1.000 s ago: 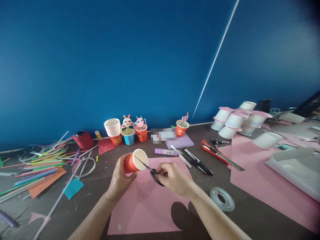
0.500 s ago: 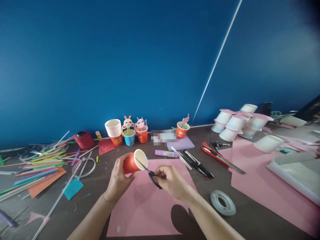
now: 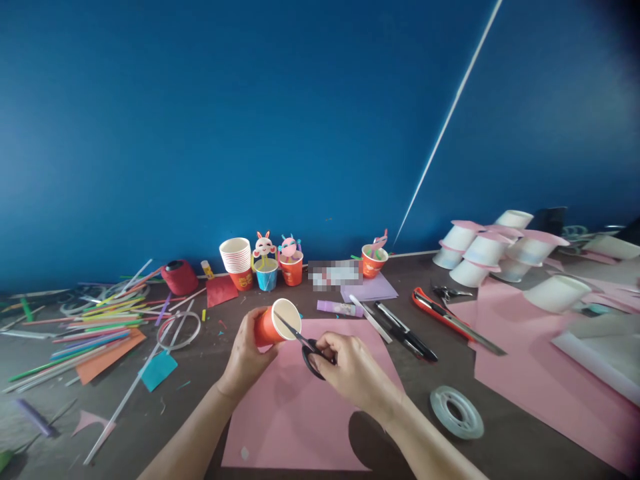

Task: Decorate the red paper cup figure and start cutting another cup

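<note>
My left hand is wrapped round a red paper cup, which lies tilted with its white mouth towards the right. In my right hand is a pair of scissors with black handles. Their blades reach into the mouth of the cup; where the tips end inside is hard to make out. Both hands are above a pink sheet of paper on the dark table. Behind the cup lies a purple glue stick.
Left are drinking straws, a red thread spool and stacked paper cups. Two cups with animal figures stand by the wall. Right are black pens, a red utility knife, a tape roll and white cups.
The whole scene has shifted slightly to the right as the head view turned. My hands still hold the cup and scissors, with the blades at the cup's mouth in both frames.
</note>
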Tool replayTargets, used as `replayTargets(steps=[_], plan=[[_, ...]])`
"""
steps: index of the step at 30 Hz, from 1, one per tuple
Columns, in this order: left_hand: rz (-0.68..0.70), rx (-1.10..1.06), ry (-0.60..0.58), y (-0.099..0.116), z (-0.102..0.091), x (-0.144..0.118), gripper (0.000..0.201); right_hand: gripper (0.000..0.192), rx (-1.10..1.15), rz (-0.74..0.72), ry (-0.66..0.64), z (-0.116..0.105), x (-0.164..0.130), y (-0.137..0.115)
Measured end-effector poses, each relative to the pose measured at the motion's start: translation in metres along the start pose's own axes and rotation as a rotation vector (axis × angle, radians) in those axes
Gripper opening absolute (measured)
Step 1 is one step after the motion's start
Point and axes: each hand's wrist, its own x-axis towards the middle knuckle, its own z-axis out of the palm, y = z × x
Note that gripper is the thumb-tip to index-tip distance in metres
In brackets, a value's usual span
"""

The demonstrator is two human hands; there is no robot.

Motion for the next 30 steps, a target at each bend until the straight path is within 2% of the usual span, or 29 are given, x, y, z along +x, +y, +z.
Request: replayTargets(steps=[12, 20, 30], plan=[[0.011, -0.007, 0.006, -0.002, 0.003, 0.003, 0.050, 0.023, -0.054, -0.009, 0.015, -0.005, -0.003, -0.008], [-0.034, -0.025, 0.029, 0.001, 0.003, 0.003, 0.052, 0.022, -0.101, -0.033, 0.017, -0.008, -0.006, -0.010], [-0.034, 0.026, 0.022, 0.003, 0.002, 0.003, 0.050, 0.023, -0.056, -0.005, 0.001, -0.008, -0.006, -0.011]])
